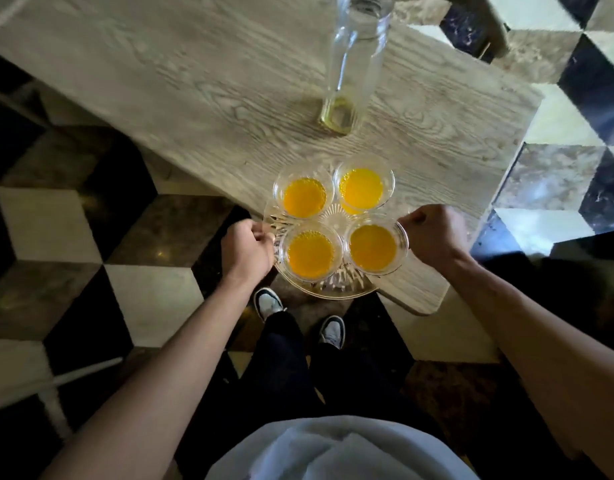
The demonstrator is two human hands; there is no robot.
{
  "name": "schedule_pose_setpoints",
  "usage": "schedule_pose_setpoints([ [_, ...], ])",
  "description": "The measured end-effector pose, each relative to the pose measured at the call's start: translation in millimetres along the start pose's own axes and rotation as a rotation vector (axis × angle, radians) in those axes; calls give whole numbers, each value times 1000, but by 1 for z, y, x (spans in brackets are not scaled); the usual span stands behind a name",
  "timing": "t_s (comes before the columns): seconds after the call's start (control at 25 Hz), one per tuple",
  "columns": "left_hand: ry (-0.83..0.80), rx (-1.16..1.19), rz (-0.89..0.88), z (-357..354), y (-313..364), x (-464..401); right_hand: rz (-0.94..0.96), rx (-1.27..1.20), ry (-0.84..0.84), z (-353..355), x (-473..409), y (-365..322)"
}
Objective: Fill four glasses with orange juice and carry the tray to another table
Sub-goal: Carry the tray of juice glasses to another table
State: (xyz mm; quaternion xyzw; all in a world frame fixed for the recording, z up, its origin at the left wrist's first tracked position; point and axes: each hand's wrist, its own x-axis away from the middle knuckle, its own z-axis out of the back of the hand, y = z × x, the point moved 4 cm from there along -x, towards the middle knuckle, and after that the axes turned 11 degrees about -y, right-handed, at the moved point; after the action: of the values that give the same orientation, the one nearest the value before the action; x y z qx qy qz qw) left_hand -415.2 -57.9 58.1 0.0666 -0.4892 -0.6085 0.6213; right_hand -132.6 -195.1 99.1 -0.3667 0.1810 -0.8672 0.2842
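- My left hand (249, 248) and right hand (431, 233) have fingers curled, gripping opposite rims of the round cut-glass tray (328, 289).
- It hangs half off the pale wooden table (194, 81) edge.
- All four clear glasses of orange juice (310, 254) are filled; the tall glass bottle (350, 71) is nearly drained.
- So pouring's done, I reckon; just the carry left.

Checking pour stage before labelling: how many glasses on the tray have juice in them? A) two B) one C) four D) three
C: all four glasses on the tray show orange juice, and the bottle on the table is nearly empty.
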Motion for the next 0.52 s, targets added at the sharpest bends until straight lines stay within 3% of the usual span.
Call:
schedule_pose_setpoints([
  [0.52,289,242,230,154,-107,34,316,206,-247,-127,-12,-185],
])
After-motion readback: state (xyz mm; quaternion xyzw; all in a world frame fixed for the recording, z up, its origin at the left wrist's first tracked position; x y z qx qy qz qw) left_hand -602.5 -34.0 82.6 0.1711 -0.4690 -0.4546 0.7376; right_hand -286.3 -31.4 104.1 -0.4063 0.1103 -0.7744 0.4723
